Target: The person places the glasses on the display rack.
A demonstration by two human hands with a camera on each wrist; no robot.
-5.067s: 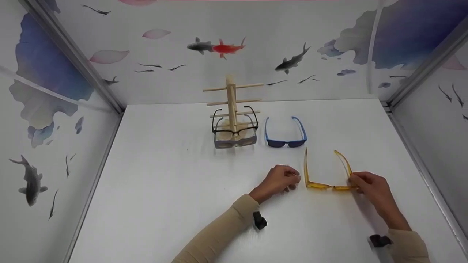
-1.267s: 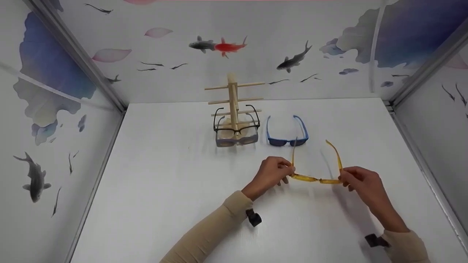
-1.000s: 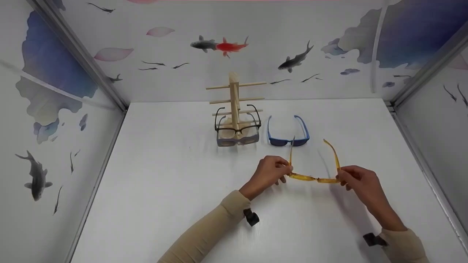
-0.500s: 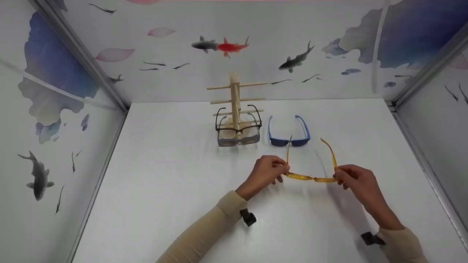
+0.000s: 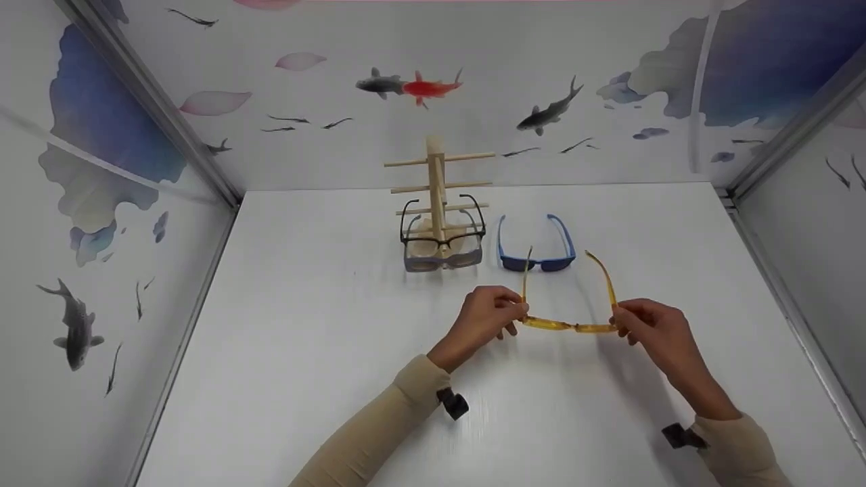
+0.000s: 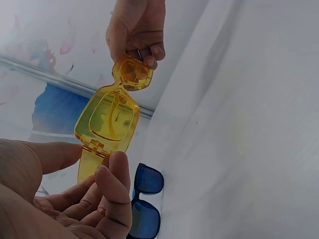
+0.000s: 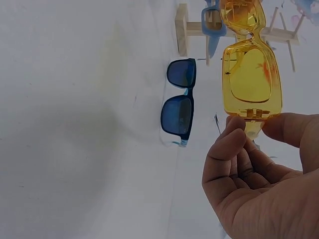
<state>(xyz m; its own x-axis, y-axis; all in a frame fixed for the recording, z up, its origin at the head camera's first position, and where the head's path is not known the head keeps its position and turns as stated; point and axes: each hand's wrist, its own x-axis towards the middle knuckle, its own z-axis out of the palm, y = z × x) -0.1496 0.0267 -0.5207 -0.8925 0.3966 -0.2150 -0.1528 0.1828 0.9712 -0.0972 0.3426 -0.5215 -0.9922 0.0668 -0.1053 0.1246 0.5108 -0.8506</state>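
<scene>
— What are the hands doing?
— The left hand (image 5: 482, 318) and right hand (image 5: 651, 329) are each pinching an end of the yellow glasses (image 5: 570, 326), holding them above the table (image 5: 304, 325), arms open and pointing away.
— And around them?
— Blue glasses (image 5: 536, 261) are lying just beyond; black glasses (image 5: 443, 238) are hanging on the stand (image 5: 436, 177) over a grey pair (image 5: 444, 257).

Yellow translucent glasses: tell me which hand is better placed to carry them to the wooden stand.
Left, probably. The left hand pinches the yellow translucent glasses at the end nearer the wooden stand; the right hand pinches the far end, and the blue glasses lie between it and the stand.
</scene>
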